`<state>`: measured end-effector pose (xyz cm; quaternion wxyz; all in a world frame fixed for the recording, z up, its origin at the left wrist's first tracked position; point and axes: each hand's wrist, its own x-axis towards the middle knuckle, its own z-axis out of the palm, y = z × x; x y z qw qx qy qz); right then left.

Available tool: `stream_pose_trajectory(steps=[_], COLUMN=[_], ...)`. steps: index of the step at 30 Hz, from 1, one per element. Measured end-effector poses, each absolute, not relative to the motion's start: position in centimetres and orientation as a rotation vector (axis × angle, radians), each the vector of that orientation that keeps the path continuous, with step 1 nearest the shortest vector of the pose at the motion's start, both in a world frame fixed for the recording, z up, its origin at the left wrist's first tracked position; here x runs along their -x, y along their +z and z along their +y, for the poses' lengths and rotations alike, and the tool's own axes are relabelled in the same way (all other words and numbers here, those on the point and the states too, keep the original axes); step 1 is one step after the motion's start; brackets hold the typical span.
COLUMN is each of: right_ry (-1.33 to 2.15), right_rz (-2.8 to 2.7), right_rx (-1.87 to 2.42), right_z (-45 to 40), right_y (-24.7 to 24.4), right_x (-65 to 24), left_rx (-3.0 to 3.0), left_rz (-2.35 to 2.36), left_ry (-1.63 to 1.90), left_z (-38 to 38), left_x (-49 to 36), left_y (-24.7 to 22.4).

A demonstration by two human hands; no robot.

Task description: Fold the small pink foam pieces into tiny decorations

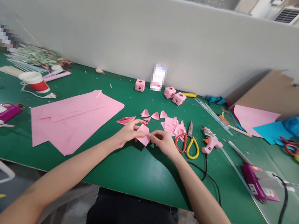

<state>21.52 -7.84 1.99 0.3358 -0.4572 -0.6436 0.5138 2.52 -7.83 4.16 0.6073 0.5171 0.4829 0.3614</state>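
Plainly, the green table (125,173) is the largest thing, with pink sheets (78,124) slanting from near left to far right. Scissors (190,132) lie right of the hands, blades pointing away from the person. The left hand (128,132) is clamped on the folded pink paper (143,136); the right hand (164,142) pinches its right edge. Held above the table's middle, this small paper tilts, long axis roughly near to far, one corner pointing toward the person.
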Motion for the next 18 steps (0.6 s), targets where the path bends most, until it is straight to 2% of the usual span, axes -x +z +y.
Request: stream_pose_trajectory(steps=[12,18], right_ry=[1.147,1.211], right_rz=[-1.792,-1.774], right_rx=[1.167,1.171], right_z=[-7.91,-8.05], right_y=[1.57,1.90], right_x=[-21.60,-21.52], left_rx=[-1.175,-1.163], left_rz=[1.133,1.152], left_ry=[0.826,0.850], left_z=[-7.78,-7.72], left_x=[-2.48,-2.36], left_y=[4.02,4.03])
